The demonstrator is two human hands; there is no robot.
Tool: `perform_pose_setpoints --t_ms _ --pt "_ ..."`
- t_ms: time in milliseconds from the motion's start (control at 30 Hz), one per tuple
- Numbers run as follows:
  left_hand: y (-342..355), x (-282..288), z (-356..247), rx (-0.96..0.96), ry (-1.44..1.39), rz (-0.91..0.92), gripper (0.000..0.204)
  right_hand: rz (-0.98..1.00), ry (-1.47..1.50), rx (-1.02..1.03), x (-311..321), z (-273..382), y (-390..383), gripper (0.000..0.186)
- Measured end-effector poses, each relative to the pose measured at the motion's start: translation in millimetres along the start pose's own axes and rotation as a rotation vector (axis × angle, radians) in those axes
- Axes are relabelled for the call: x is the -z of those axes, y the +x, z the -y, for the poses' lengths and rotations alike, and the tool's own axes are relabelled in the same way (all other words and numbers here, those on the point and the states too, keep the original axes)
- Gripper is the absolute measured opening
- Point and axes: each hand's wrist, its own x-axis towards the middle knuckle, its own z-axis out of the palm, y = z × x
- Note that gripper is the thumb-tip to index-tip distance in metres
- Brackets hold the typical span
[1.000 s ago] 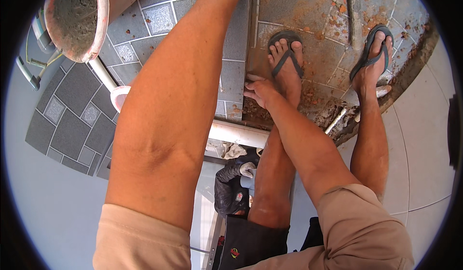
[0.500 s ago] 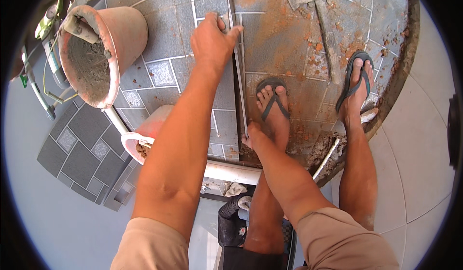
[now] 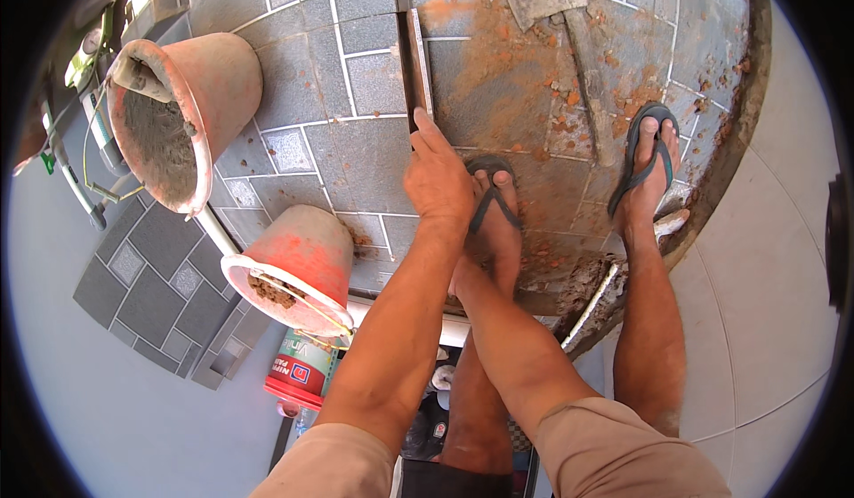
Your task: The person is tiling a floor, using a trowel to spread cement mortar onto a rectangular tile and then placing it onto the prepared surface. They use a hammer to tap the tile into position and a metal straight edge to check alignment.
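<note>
A narrow grey tile strip (image 3: 418,62) lies along the joint between the clean grey tiled floor (image 3: 356,80) and the part of it smeared with orange-brown dust, and the left hand (image 3: 436,178) rests on its near end, fingers flat and held close together, pressing down rather than gripping. The strip looks to be in the seating stage, laid in line but not yet settled; the next move would seem to call for an even push along its length to keep it flush and straight with the grout lines. The right hand (image 3: 461,277) sits low by the left foot (image 3: 494,222), mostly hidden behind the left forearm, so whether it is open or closed cannot be told. The person squats in dark flip-flops, the right foot (image 3: 648,164) well apart toward the broken edge of the floor. Beyond the strip a hatchet-like tool (image 3: 569,44) lies on the dusty tiles, untouched. To the left stand two reddish buckets: the large bucket (image 3: 178,115) holds grey mortar, while the small bucket (image 3: 298,271), nearer the person, holds brownish lumps. Under the small bucket is a red and green paint can (image 3: 307,369). A loose sheet of dark patterned tiles (image 3: 151,302) lies at lower left, and pale large-format floor tiles (image 3: 765,320) spread to the right, past the raised edge.
</note>
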Motion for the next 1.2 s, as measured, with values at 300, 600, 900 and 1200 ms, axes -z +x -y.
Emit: perform_pose_setpoints --t_ms 300,600,900,1200 --pt "-29.3 30.9 12.6 -0.153 -0.078 -0.009 0.062 0.018 -0.376 0.098 22.8 18.7 -69.0 0.04" --pt "-113.0 143.1 58.1 -0.084 -0.54 -0.02 0.065 -0.759 -1.03 1.322 43.9 183.9 -121.7 0.053" --pt "-181.4 228.4 106.3 0.388 -1.15 0.258 0.07 -0.971 -1.302 1.315 28.9 352.5 -118.4 0.05" --pt "-258.6 284.4 119.8 0.547 -1.119 0.511 0.118 -1.027 -1.65 1.645 59.7 474.2 -158.5 0.033"
